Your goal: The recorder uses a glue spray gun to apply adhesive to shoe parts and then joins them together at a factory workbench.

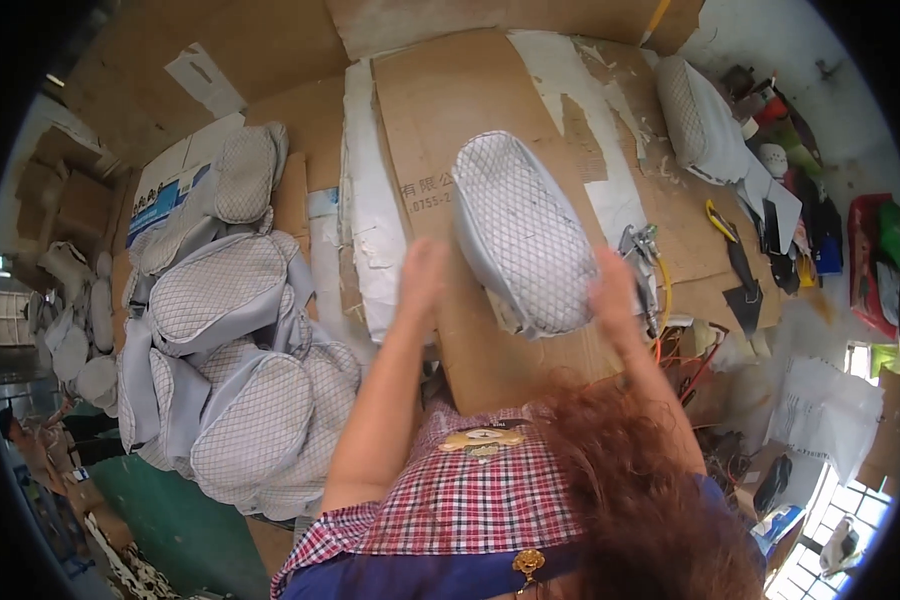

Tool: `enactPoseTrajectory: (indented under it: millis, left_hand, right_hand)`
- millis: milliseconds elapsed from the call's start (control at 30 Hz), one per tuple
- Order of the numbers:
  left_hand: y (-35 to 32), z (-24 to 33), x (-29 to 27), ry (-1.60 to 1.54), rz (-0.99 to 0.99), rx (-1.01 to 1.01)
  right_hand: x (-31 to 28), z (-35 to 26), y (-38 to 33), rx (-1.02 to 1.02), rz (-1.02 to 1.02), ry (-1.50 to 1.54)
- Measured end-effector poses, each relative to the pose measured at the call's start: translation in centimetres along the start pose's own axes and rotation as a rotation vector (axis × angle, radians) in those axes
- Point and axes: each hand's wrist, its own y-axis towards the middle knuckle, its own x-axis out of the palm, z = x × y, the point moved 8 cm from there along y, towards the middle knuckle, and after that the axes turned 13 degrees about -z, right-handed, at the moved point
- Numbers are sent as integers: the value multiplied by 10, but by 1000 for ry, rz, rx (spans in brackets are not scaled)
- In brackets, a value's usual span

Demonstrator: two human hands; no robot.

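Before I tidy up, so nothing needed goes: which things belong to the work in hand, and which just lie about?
Likely in the job:
grey quilted piece by the right hand
similar pieces piled at left

Likely lying about:
red container
crumpled white bag

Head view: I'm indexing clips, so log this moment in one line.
left hand: blurred, apart from quilted grey piece | right hand: at its right edge | similar pieces: piled at left
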Motion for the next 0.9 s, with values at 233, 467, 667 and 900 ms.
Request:
enactPoseTrajectory:
  millis: [233, 467, 667, 900]
  left_hand:
    - [23, -16, 51, 347, 177, 116]
    - [-23, -68, 71, -696, 201, -121]
    - [-17, -73, 83, -410, 157, -336]
    - [-27, -76, 57, -336, 416, -79]
  right_hand:
    - [55, -30, -55, -161, -238, -56]
    - [73, 79, -12, 436, -342, 1080]
    - [85, 81, 3, 584, -567, 1045]
    - [77, 76, 11, 562, -756, 1146]
